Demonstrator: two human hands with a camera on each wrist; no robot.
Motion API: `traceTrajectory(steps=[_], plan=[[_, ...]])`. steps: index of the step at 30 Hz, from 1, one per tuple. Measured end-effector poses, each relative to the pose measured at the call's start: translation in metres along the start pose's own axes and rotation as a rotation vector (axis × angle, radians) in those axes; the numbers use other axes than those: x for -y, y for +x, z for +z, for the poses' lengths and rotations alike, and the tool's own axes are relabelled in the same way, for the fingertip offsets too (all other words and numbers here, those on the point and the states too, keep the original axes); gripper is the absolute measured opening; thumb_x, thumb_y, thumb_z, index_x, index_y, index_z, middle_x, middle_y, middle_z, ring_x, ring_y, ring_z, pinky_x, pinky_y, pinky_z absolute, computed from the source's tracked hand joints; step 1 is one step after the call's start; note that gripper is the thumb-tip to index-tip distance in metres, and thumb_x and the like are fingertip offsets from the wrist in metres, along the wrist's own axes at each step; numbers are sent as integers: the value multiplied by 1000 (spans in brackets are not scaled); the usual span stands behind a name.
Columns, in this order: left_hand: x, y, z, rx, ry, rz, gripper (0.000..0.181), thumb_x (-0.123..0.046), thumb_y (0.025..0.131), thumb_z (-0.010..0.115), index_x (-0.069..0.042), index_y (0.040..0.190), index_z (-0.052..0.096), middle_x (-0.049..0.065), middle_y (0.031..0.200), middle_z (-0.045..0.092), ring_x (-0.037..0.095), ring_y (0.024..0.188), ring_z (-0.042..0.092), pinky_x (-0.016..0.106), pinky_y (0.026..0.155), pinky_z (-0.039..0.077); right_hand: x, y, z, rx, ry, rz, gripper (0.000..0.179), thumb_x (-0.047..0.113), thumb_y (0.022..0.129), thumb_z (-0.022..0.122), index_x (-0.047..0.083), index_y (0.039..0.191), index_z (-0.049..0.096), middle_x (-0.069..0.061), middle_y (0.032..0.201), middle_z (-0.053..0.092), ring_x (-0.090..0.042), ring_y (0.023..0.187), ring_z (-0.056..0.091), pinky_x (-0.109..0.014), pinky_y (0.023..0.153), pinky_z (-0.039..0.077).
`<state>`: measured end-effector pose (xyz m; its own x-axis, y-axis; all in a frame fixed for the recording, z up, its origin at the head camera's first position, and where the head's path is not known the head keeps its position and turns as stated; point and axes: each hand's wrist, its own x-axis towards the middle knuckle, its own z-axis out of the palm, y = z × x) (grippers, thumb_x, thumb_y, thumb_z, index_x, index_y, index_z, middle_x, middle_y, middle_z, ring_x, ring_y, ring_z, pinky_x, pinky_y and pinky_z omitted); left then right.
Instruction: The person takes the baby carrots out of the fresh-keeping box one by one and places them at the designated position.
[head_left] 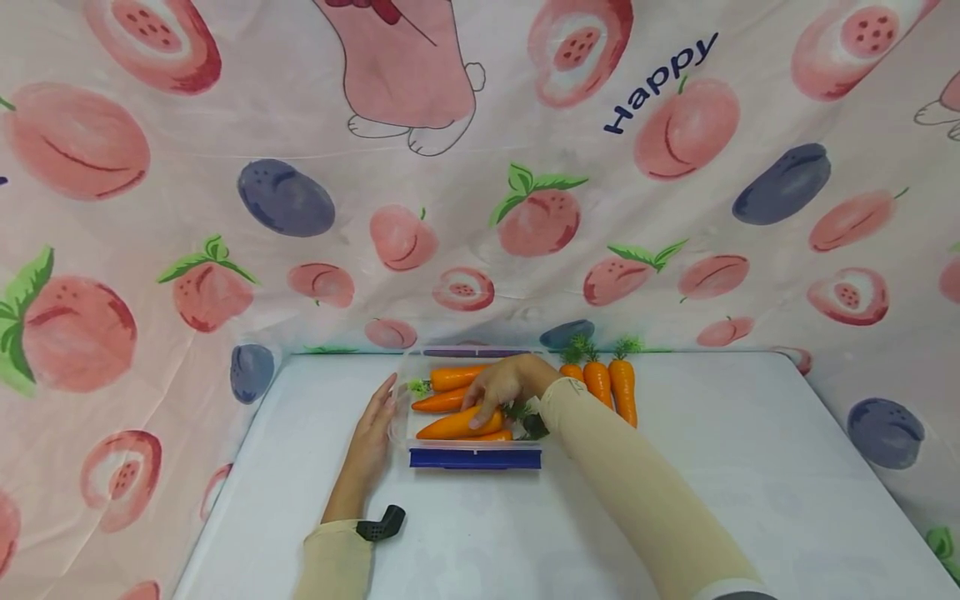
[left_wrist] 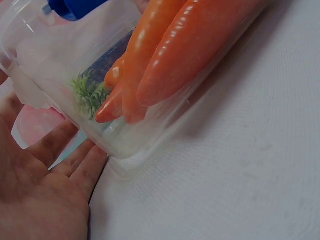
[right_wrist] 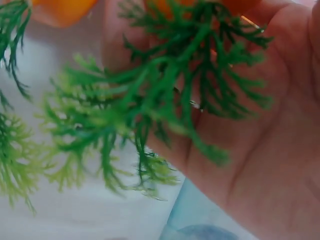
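Observation:
A clear plastic box with several orange carrots lying in it stands on the white table. My right hand reaches into the box and grips the front upper carrot near its leafy end, its tip pointing left. Green carrot leaves spread across the palm in the right wrist view. My left hand rests at the box's left end, fingers extended along the outside wall. Through that wall, the left wrist view shows carrots piled inside.
Beside the box on the right lie three more carrots with green tops, partly behind the right wrist. A blue latch flap hangs out at the box's front. Behind the white table rises a fruit-print cloth.

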<state>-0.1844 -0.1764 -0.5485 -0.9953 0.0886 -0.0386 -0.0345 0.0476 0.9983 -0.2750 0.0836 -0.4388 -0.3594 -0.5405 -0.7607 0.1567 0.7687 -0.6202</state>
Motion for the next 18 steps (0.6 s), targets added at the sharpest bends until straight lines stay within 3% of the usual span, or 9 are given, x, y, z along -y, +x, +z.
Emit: traceTrajectory(steps=[13,18], plan=[[-2,-1,2,-11,8,-30,46,-39,111,39,-40,157,36,-1,168,30,29,157,22,58,127,17,-6,-15,-4,-11,-24,-111,39,23,91,78,11,123,61,-4,103,58,-18,82,55,-33,72,57],[-2,-1,1,-12,40,-29,47,-45,109,40,-41,157,36,0,167,31,29,157,24,58,127,17,-9,-23,-6,-47,-48,-133,43,28,90,79,12,125,60,-5,107,57,-18,85,56,-30,72,58]])
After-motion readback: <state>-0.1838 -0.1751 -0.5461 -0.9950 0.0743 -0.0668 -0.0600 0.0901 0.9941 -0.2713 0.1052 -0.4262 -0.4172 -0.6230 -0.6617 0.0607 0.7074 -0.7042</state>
